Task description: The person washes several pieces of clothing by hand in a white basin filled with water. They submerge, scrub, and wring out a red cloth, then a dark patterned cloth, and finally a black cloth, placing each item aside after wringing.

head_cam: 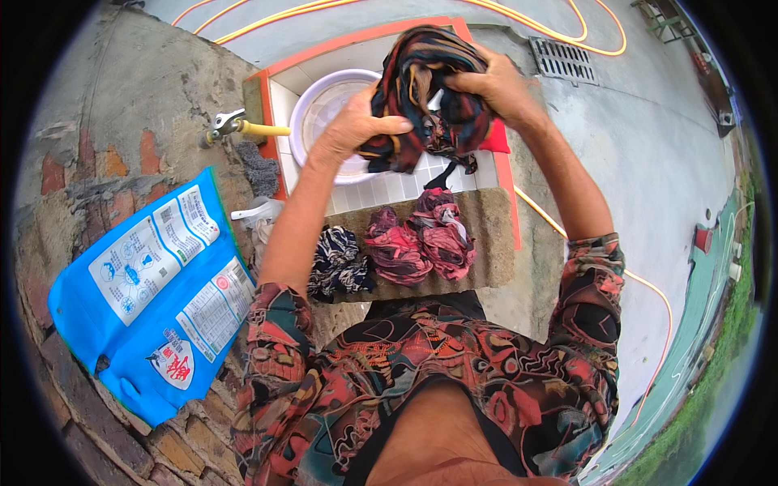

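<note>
My left hand (358,124) and my right hand (495,82) grip a dark garment (419,67) with red, tan and teal stripes, bunched up between them. They hold it above a tiled basin (364,195) with an orange rim, partly over a pale lilac tub (298,130). More dark patterned cloth (442,136) shows below and behind the garment; whether it is the same piece I cannot tell. On the ridged stone washboard (492,237) nearest me lie two twisted pink and dark cloth bundles (398,252) and a navy and white one (340,258).
To the left are a tap (228,124) with a yellow hose piece, a grey scouring cloth (260,170), a white-handled brush or scoop (258,211) and a large blue detergent bag (164,297) on brickwork. A drain grate (563,59) and a yellow hose (541,27) lie beyond.
</note>
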The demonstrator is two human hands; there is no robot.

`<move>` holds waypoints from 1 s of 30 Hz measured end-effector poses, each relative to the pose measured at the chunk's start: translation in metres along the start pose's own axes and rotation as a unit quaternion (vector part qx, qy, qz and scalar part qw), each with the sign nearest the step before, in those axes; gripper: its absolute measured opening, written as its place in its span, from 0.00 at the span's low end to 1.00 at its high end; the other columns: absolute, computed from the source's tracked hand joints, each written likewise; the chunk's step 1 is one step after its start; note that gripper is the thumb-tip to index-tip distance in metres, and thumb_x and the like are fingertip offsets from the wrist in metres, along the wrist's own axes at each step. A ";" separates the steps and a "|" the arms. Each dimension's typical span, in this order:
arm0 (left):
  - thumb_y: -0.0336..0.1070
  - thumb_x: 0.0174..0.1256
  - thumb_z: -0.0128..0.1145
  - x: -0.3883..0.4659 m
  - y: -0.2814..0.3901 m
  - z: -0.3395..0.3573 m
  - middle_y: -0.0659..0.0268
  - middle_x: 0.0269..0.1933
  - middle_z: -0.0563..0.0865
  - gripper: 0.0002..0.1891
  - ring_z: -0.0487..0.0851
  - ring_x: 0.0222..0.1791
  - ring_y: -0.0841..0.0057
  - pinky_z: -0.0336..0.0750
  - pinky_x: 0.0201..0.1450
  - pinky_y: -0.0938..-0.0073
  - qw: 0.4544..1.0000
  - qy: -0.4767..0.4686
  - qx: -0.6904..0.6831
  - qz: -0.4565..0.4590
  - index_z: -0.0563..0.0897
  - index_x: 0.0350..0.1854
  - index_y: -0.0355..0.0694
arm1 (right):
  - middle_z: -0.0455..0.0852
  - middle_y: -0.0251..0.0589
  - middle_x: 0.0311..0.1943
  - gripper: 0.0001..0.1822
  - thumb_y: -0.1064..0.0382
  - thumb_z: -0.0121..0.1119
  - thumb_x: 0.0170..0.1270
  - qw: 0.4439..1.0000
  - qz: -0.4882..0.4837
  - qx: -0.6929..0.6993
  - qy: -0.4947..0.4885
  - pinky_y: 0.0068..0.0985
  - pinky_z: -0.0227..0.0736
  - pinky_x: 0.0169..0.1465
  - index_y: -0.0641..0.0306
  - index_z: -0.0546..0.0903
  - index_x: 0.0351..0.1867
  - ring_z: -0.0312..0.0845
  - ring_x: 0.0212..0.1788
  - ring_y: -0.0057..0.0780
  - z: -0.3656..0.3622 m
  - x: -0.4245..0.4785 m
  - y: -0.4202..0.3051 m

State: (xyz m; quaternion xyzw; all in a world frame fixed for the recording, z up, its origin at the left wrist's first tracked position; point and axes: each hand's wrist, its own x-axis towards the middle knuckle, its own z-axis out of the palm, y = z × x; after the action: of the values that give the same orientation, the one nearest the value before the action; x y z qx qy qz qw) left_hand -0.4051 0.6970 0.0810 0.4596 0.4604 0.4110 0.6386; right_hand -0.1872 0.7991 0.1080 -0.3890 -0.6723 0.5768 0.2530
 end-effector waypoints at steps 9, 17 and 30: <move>0.34 0.45 0.70 0.060 -0.046 0.012 0.60 0.40 0.85 0.25 0.80 0.41 0.76 0.74 0.49 0.76 0.983 -0.020 0.169 0.069 0.79 0.48 0.34 | 0.81 0.46 0.39 0.23 0.73 0.60 0.45 0.840 -0.149 -0.519 0.052 0.37 0.69 0.46 0.57 0.75 0.47 0.75 0.46 0.47 -0.102 -0.047 0.066; 0.31 0.49 0.62 0.085 -0.155 0.033 0.48 0.47 0.81 0.24 0.78 0.50 0.55 0.71 0.56 0.64 0.888 0.082 0.448 0.060 0.77 0.52 0.35 | 0.68 0.52 0.57 0.44 0.54 0.72 0.44 0.811 0.058 -0.581 0.031 0.40 0.66 0.56 0.52 0.63 0.65 0.68 0.56 0.49 -0.090 -0.080 0.186; 0.29 0.58 0.55 -0.008 -0.134 -0.040 0.55 0.32 0.86 0.13 0.84 0.30 0.79 0.78 0.34 0.79 0.965 0.227 0.120 -0.058 0.80 0.44 0.28 | 0.77 0.59 0.38 0.11 0.72 0.53 0.52 0.887 -0.089 -0.452 -0.035 0.43 0.73 0.48 0.72 0.76 0.39 0.76 0.44 0.54 0.076 0.043 0.193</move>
State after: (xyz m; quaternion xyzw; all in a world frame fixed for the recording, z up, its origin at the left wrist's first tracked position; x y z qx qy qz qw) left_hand -0.4325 0.6656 -0.0530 0.4003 0.6649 0.4083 0.4805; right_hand -0.2272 0.7968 -0.1002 -0.3792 -0.9006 0.1982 0.0765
